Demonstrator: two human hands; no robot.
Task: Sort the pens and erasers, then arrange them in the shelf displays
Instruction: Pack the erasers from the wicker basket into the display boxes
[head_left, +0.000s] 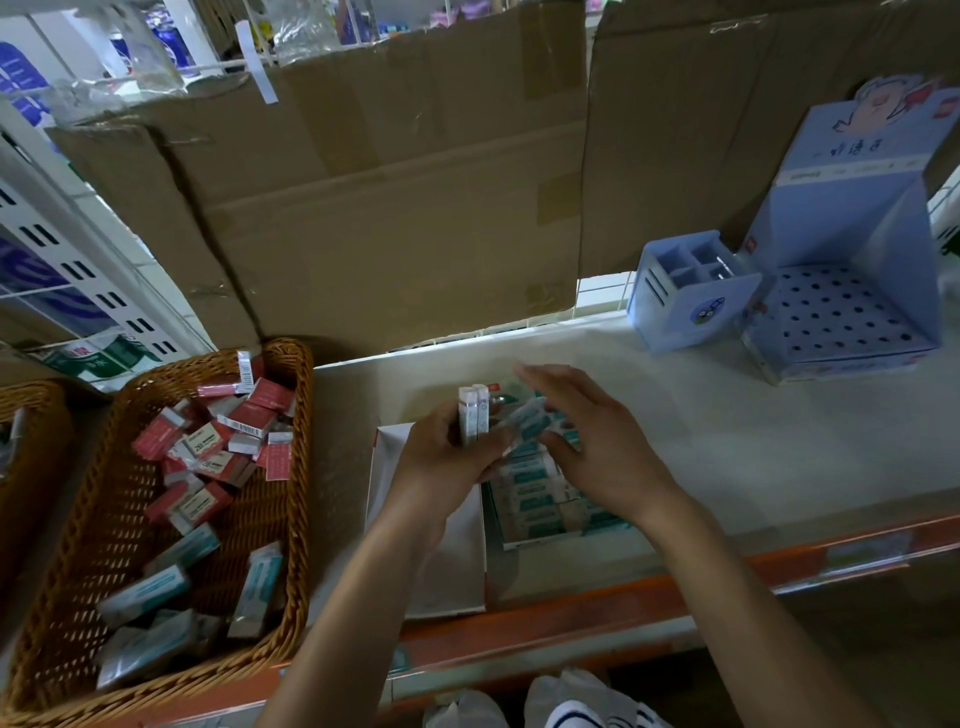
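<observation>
filling step: l hand (447, 457) clamps eraser stack (474, 415); r hand (597, 447) flat, fingers straight, over display box (519, 543). next: seat stack in rows.

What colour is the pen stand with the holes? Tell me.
Light blue: the pen stand is clearest in the head view.

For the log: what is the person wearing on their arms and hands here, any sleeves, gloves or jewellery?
Nothing worn shows. The left hand and right hand are bare: no gloves, rings, watch or bracelet. The left forearm and right forearm are uncovered to the frame's lower edge; no sleeve is in view.
</observation>
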